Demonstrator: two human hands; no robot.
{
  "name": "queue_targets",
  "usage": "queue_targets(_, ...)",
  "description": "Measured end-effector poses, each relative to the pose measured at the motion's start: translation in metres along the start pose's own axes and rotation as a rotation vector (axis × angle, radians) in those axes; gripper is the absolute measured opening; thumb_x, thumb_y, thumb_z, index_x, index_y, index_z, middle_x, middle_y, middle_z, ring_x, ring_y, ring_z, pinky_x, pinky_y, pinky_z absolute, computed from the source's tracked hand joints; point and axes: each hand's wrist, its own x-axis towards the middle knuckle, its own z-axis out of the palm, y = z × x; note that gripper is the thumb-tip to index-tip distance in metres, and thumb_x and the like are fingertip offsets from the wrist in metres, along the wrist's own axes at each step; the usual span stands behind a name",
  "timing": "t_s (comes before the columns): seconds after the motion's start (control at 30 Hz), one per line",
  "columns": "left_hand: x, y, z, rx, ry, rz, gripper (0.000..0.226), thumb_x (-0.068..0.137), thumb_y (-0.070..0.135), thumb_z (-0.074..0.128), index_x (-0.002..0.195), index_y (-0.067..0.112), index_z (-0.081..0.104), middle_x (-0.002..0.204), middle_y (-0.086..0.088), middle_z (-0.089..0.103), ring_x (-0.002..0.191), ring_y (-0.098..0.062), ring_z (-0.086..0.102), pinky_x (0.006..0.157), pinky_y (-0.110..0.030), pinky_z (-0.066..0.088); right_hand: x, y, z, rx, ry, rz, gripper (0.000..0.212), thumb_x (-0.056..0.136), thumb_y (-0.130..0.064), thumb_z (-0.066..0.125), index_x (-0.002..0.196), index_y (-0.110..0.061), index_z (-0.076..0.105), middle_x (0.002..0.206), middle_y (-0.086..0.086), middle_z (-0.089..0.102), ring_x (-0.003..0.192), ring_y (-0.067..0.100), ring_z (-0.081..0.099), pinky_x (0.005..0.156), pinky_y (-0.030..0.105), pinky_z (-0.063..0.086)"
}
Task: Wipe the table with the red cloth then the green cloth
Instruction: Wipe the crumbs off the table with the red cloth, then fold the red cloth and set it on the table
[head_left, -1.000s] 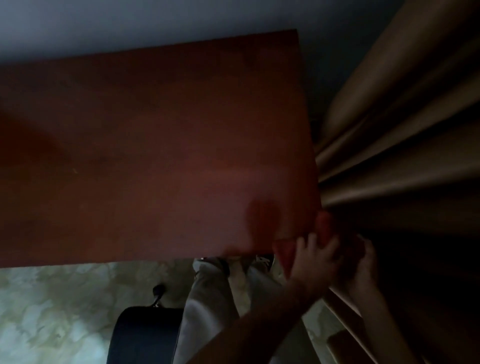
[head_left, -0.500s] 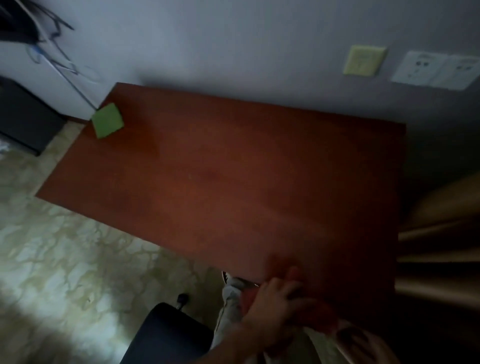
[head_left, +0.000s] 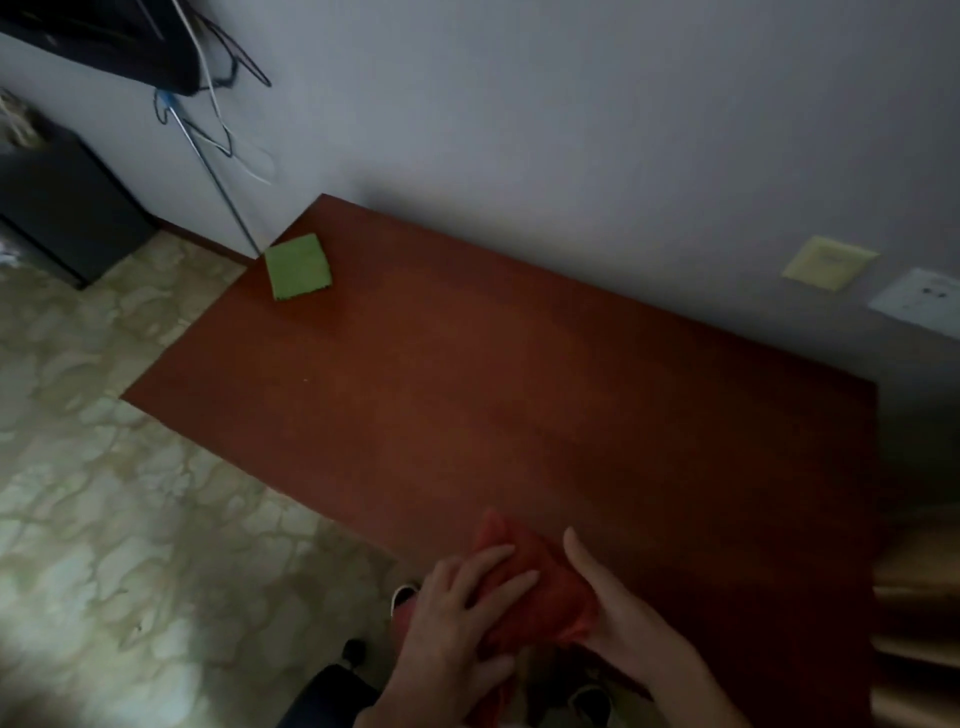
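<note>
Both hands meet on the red cloth (head_left: 540, 587) at the near edge of the desk (head_left: 519, 395). The left hand (head_left: 457, 618) lies over the bunched cloth with fingers spread and nearly straight, pressing it down. The right hand (head_left: 618, 618) cups its other side, fingers extended along the fabric. Far off, the folded green cloth (head_left: 298, 266) lies flat near the desk's far left corner, beside the wall (head_left: 571, 130) and above the pale patterned floor (head_left: 130, 493).
</note>
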Motion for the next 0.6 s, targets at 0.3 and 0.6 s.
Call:
queue_targets(0.3, 0.036, -0.107, -0.124, 0.22, 0.033, 0.161, 0.112, 0.069, 0.056, 0.074, 0.156, 0.03, 0.01, 0.151, -0.008, 0.029, 0.118, -0.028, 0.054, 0.089, -0.041, 0.05, 0.073, -0.065, 0.132, -0.143, -0.154, -0.168, 0.086, 0.046, -0.01, 0.092, 0.125, -0.014, 0.061, 0.114, 0.015, 0.071, 0.104, 0.03, 0.069, 0.075, 0.035, 0.058)
queue_targets(0.6, 0.048, -0.229, -0.143, -0.622, 0.161, -0.469, 0.123, 0.05, 0.066, 0.085, 0.15, 0.046, 0.018, 0.148, 0.029, 0.036, 0.137, 0.002, 0.038, 0.109, -0.017, 0.033, 0.126, -0.09, 0.175, -0.52, 0.136, -0.346, 0.101, 0.045, -0.054, 0.09, 0.134, -0.038, 0.044, 0.137, -0.021, 0.049, 0.131, 0.001, 0.043, 0.118, 0.022, 0.019)
